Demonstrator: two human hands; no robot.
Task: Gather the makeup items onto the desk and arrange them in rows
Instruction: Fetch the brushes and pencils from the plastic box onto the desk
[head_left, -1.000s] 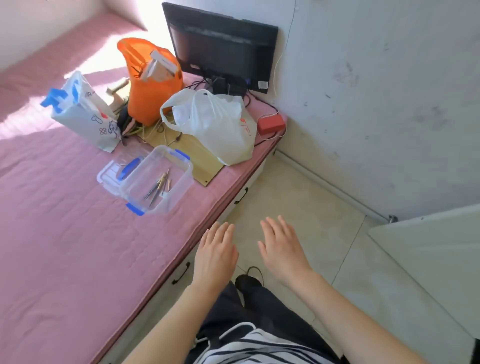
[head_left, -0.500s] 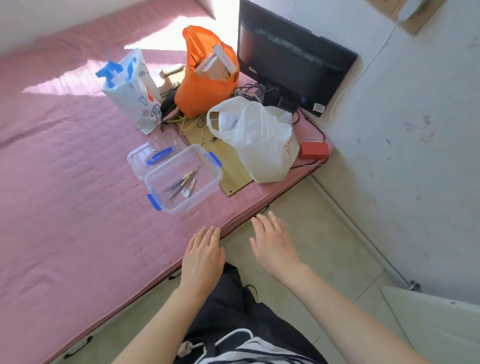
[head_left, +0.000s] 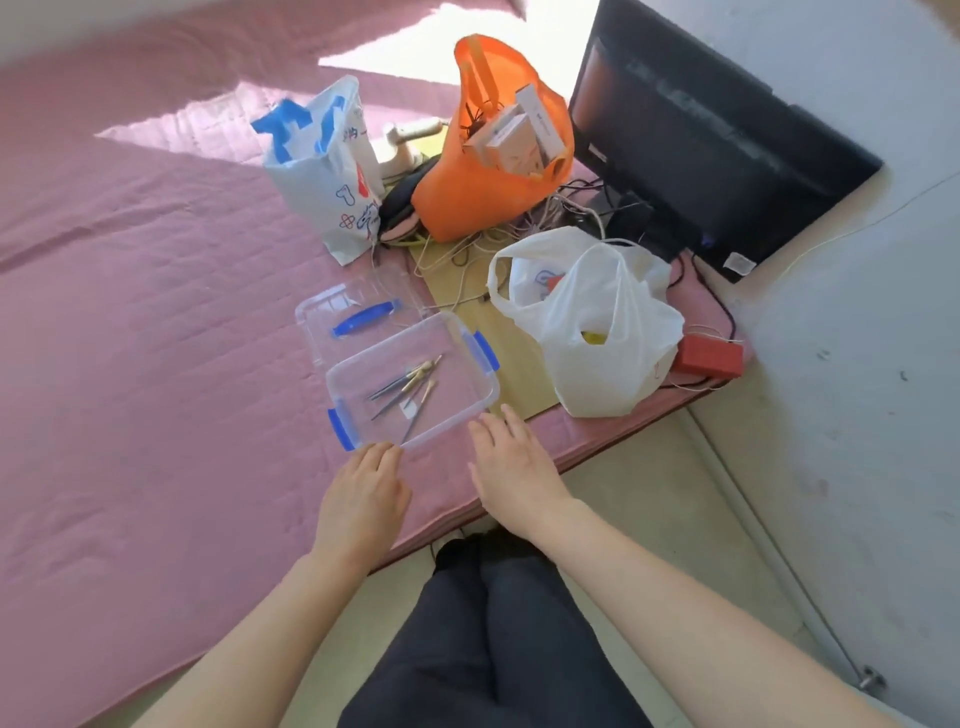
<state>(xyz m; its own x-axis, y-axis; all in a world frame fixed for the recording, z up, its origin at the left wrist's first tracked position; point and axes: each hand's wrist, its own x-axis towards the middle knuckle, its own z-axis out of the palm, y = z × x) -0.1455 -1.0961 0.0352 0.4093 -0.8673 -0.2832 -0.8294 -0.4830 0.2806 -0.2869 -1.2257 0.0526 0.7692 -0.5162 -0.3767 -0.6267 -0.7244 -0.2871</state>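
Both hands have moved forward from above the floor to the near rim of the clear plastic box (head_left: 483, 395), which sits open on the pink quilted cover (head_left: 156, 364) with its lid (head_left: 358, 306) lying just behind it. The left hand (head_left: 363, 488) and the right hand (head_left: 511, 467) are palm down, fingers straight and close together, holding nothing. Their tips are at the two near corners of the box, and whether they touch it cannot be told.

The makeup tools (head_left: 410, 387) lie loose and crossed on the box floor (thin brushes or tweezers, too small to tell apart). They are probably light, stiff and quick to slide if the box is tipped. The box looks rigid and smooth-walled, so it is best gripped level by both end walls, near the blue clips. No desk can be made out in this view.
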